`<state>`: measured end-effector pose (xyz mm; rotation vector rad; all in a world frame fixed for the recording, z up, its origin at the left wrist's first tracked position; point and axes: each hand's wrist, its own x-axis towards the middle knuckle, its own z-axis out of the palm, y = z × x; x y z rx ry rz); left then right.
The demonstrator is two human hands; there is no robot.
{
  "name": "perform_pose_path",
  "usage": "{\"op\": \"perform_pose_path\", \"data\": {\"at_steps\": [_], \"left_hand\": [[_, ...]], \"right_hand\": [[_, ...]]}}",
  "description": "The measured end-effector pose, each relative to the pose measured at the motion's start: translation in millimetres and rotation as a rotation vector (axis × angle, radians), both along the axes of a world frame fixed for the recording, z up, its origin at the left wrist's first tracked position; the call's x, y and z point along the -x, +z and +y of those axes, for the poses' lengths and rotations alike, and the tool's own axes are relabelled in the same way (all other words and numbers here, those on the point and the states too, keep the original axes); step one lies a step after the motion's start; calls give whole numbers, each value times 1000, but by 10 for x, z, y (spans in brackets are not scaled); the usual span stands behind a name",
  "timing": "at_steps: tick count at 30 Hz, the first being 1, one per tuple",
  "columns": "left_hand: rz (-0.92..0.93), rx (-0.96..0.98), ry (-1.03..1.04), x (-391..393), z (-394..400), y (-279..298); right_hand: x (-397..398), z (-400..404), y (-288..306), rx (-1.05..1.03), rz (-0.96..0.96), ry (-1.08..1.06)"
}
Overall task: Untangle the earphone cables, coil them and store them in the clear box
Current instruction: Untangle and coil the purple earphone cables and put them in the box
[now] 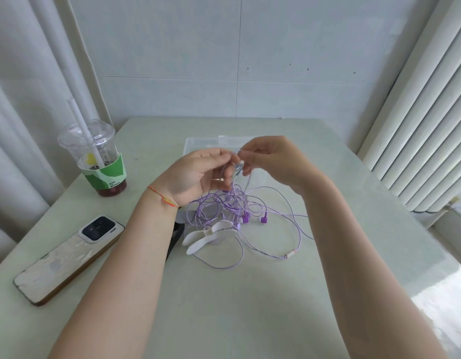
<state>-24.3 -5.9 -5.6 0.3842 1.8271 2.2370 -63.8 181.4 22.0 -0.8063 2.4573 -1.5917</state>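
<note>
A tangle of thin purple earphone cables hangs from both hands down to the table, with loose loops spread to the right and front. My left hand pinches strands at its fingertips, palm turned toward me. My right hand pinches the cable close beside it, just above the tangle. Purple earbuds lie at the foot of the bundle. An inline remote rests on the table to the front right. The clear box stands behind the hands, mostly hidden by them.
A small white fan lies under the cables. A phone lies face down at the left. An iced drink cup with a straw stands at the back left. The table's right edge runs near a radiator.
</note>
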Motion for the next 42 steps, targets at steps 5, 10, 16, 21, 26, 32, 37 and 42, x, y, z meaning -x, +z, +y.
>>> {"op": "perform_pose_path", "data": {"at_steps": [5, 10, 16, 21, 26, 32, 37, 42], "left_hand": [[46, 5, -87, -67, 21, 16], [17, -277, -11, -76, 155, 98], [-5, -410, 250, 46, 93, 64], [-32, 70, 331, 24, 88, 6], [-86, 130, 175, -17, 166, 44], [-186, 112, 46, -30, 190, 82], [-125, -87, 25, -52, 174, 92], [-150, -448, 122, -27, 137, 125]], "right_hand": [[10, -13, 22, 111, 35, -96], [-65, -74, -14, -50, 28, -43], [-132, -113, -4, -394, 33, 90], [-118, -85, 63, -346, 136, -11], [-52, 1, 85, -206, 202, -113], [4, 9, 30, -27, 161, -157], [28, -17, -5, 11, 147, -153], [-9, -48, -85, -219, -8, -25]]}}
